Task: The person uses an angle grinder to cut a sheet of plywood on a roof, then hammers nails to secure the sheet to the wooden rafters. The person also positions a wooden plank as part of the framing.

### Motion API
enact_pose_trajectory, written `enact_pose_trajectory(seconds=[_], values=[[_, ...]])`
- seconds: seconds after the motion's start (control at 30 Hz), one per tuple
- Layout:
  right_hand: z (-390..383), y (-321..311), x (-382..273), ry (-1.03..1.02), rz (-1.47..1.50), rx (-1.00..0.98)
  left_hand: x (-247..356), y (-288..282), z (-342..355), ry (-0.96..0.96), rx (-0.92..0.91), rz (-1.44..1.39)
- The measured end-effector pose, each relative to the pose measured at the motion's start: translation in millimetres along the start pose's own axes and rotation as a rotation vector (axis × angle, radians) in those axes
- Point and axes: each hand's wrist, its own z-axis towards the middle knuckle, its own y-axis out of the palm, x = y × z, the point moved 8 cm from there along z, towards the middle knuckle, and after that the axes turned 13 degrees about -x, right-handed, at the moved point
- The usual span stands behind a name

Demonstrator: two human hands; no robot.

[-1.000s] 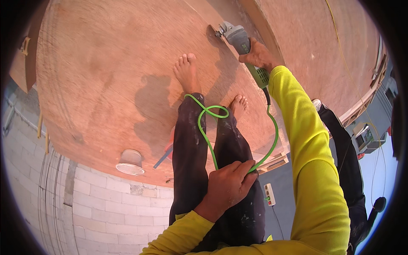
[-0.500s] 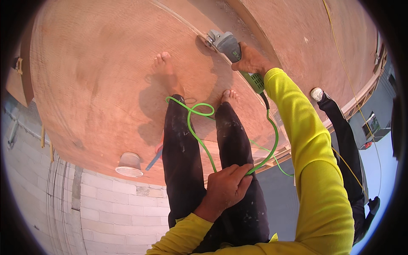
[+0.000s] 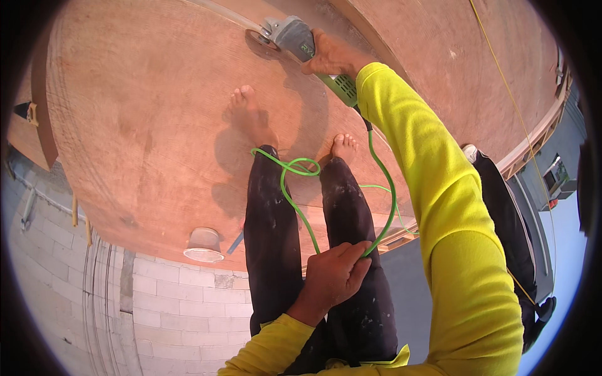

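Observation:
My right hand (image 3: 335, 53) is wrapped around the body of an angle grinder (image 3: 295, 39) with a grey head and a green, vented rear. Its round disc (image 3: 262, 41) is close to a pale strip along the plywood; whether they touch I cannot tell. A bright green power cord (image 3: 392, 194) runs from the grinder's rear down to my left hand (image 3: 335, 276), closed on it in front of my thigh. Beyond that hand the cord loops over my shins. My bare feet stand on the dusty reddish plywood sheet (image 3: 144, 125).
A raised wooden edge (image 3: 370, 34) runs beside the grinder. A pale bucket (image 3: 204, 244) and a blue-ended tool (image 3: 236, 242) lie near the plywood's edge, above a block wall (image 3: 182, 301). Another person's dark-trousered leg (image 3: 501, 207) is at right, near a thin yellow line (image 3: 501, 81). A handsaw (image 3: 28, 113) lies far left.
My right hand and the grinder have moved up and left along the pale strip, drawing the cord after them. My left hand keeps its hold in the same place.

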Motion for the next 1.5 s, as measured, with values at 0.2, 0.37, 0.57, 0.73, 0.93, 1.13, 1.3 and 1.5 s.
enact_pose_trajectory(seconds=[0.2, 0.37, 0.57, 0.73, 0.93, 1.13, 1.3, 1.5], values=[[-20, 15, 28, -0.013, -0.011, 0.049, 2, -3, -1, 0.029, -0.016, -0.039], [-62, 48, 84, 0.146, 0.016, -0.078, 5, 2, 0, 0.016, -0.102, 0.001], [-104, 78, 140, 0.271, 0.053, -0.147, -2, 20, -2, -0.007, -0.172, 0.058], [-105, 84, 152, 0.236, 0.055, -0.107, -8, 34, -3, -0.033, -0.218, 0.096], [-54, 49, 85, 0.081, 0.071, -0.018, -12, 39, 1, -0.061, -0.218, 0.110], [-57, 53, 91, 0.016, 0.042, -0.006, -16, 50, 3, -0.045, -0.179, 0.104], [-102, 87, 152, 0.148, 0.042, -0.064, -22, 70, 4, -0.022, -0.181, 0.124], [-135, 114, 203, 0.251, 0.055, -0.133, -31, 88, 6, -0.094, -0.251, 0.166]])
